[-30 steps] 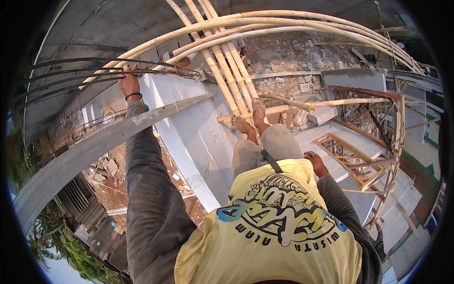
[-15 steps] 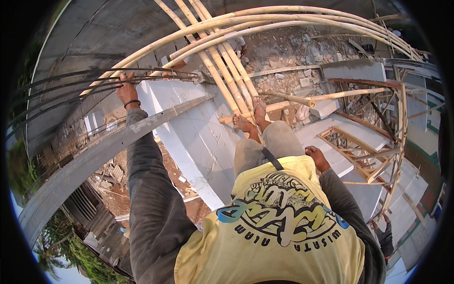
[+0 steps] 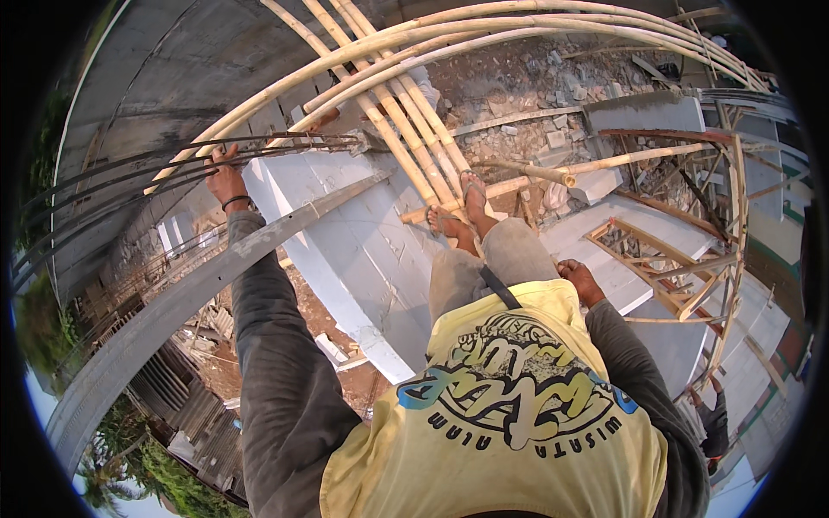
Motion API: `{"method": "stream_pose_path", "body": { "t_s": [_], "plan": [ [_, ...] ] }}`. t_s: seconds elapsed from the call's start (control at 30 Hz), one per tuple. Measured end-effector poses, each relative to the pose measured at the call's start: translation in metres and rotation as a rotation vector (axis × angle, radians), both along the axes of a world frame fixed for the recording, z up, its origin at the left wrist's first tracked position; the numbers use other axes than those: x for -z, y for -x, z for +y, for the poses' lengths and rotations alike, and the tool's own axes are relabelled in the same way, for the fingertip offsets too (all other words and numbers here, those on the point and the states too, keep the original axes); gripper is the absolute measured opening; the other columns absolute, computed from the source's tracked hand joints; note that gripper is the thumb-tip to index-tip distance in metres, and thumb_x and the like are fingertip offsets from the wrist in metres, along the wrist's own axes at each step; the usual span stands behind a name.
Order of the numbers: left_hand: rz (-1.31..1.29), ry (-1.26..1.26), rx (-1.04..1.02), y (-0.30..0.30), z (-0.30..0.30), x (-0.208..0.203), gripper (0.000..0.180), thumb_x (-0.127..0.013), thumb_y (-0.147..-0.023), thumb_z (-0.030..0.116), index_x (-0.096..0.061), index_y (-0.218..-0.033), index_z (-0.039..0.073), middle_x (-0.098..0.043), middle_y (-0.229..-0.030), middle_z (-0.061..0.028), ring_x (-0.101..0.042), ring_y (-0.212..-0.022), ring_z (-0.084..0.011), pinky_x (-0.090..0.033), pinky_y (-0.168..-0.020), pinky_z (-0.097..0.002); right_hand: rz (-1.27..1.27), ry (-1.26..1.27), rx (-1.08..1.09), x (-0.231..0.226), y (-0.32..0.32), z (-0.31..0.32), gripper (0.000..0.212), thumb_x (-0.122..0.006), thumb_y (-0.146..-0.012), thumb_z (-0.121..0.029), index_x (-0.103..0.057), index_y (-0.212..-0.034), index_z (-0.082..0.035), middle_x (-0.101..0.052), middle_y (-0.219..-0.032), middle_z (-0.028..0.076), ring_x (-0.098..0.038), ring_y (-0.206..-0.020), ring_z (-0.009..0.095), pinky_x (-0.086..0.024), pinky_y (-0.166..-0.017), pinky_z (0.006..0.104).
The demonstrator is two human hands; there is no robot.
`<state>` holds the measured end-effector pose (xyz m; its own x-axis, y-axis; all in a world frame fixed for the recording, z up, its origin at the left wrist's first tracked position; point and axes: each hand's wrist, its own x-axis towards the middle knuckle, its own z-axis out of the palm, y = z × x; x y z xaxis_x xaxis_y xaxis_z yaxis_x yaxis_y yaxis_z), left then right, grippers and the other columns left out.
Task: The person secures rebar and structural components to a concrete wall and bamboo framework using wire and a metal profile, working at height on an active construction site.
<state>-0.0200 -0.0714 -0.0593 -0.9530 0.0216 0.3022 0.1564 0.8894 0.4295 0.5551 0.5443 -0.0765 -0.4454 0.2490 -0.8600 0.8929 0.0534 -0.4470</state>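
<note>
My left arm reaches out to the far left, over a long grey metal beam point(image 3: 203, 269). My left hand point(image 3: 226, 183), with a dark band at the wrist, is closed round thin dark steel bars point(image 3: 112, 181) that run in a loose bundle beside the pale block wall top point(image 3: 345, 233). How many bars the fingers hold is not clear. Beside my right thigh, my right hand point(image 3: 582, 282) hangs with curled fingers, and no object shows in it. My sandalled feet point(image 3: 458, 216) stand on bamboo poles point(image 3: 414, 147) laid side by side.
Long bamboo poles point(image 3: 484, 34) cross ahead of my feet. Rubble point(image 3: 518, 112) lies far below. To the right stands a wooden frame point(image 3: 665, 268); another person point(image 3: 715, 423) is at the lower right. A corrugated roof point(image 3: 194, 406) lies below on the left.
My left hand has shifted slightly left and nearer, still on the bars, whose left ends now spread a little differently. My right hand has barely moved. The person at lower right has shifted a little.
</note>
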Motion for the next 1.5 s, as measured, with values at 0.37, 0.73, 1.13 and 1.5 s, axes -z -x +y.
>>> {"method": "stream_pose_path", "body": {
  "t_s": [0.37, 0.73, 1.13, 1.5],
  "plan": [
    [-0.072, -0.068, -0.014, -0.015, 0.046, -0.027, 0.023, -0.041, -0.097, 0.015, -0.056, -0.112, 0.007, -0.071, -0.100, -0.0017, -0.066, -0.082, -0.0145, -0.056, -0.067, -0.0250, -0.014, -0.048, -0.067, 0.006, -0.018, 0.005, 0.028, -0.052, -0.095, -0.020, -0.060, -0.106, 0.004, -0.062, -0.082, 0.006, -0.053, -0.072, 0.013, -0.045, -0.067, 0.0294],
    [-0.048, -0.261, -0.021, -0.024, 0.046, -0.050, 0.028, -0.039, -0.099, 0.022, -0.057, -0.108, 0.003, -0.072, -0.093, -0.0073, -0.068, -0.079, -0.0139, -0.055, -0.062, -0.0244, 0.032, -0.059, -0.127, 0.014, -0.015, -0.002, 0.029, -0.052, -0.094, -0.021, -0.061, -0.107, 0.003, -0.063, -0.083, 0.006, -0.054, -0.072, 0.013, -0.045, -0.068, 0.0290],
    [-0.170, -0.536, -0.084, -0.022, 0.051, -0.049, 0.027, -0.042, -0.098, 0.023, -0.055, -0.111, 0.004, -0.072, -0.095, -0.0072, -0.066, -0.076, -0.0142, -0.053, -0.062, -0.0247, -0.077, -0.074, -0.176, 0.012, -0.008, 0.003, 0.037, -0.055, -0.089, -0.026, -0.063, -0.113, 0.000, -0.064, -0.111, 0.020, -0.061, -0.104, 0.032, -0.045, -0.090, 0.0363],
    [-0.138, -0.333, -0.056, -0.022, 0.037, -0.046, 0.024, -0.043, -0.096, 0.015, -0.057, -0.113, 0.006, -0.070, -0.101, -0.0040, -0.067, -0.079, -0.0145, -0.056, -0.063, -0.0248, -0.078, -0.010, -0.092, -0.018, 0.021, -0.008, 0.028, -0.057, -0.091, -0.024, -0.064, -0.105, 0.000, -0.067, -0.091, 0.010, -0.060, -0.078, 0.017, -0.048, -0.073, 0.0316]
  ]
}}
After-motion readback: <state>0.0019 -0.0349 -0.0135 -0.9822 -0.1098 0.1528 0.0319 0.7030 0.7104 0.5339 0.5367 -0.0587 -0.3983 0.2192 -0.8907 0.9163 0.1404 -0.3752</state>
